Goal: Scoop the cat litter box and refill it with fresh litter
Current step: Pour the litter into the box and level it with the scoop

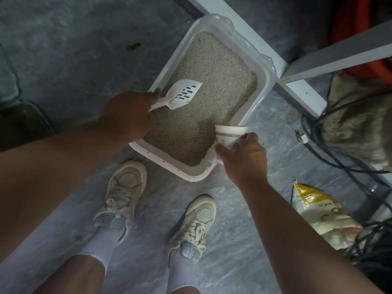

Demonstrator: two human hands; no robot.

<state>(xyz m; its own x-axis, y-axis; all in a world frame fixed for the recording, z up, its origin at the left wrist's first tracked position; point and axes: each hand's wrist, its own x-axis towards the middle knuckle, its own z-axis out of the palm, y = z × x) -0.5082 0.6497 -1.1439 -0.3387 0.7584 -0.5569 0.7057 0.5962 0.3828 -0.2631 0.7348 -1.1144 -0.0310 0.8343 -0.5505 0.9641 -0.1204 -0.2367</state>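
Gripping scoop (180, 94) over litter (203, 98), cup (230, 135) beside

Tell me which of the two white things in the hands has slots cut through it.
The scoop, held by the left hand over the litter. Its blade has rows of slots; the paper cup in the right hand is solid-walled with a patterned band.

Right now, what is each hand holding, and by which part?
The left hand grips the white scoop by its handle. The right hand holds the paper cup around its side, near the litter box corner.
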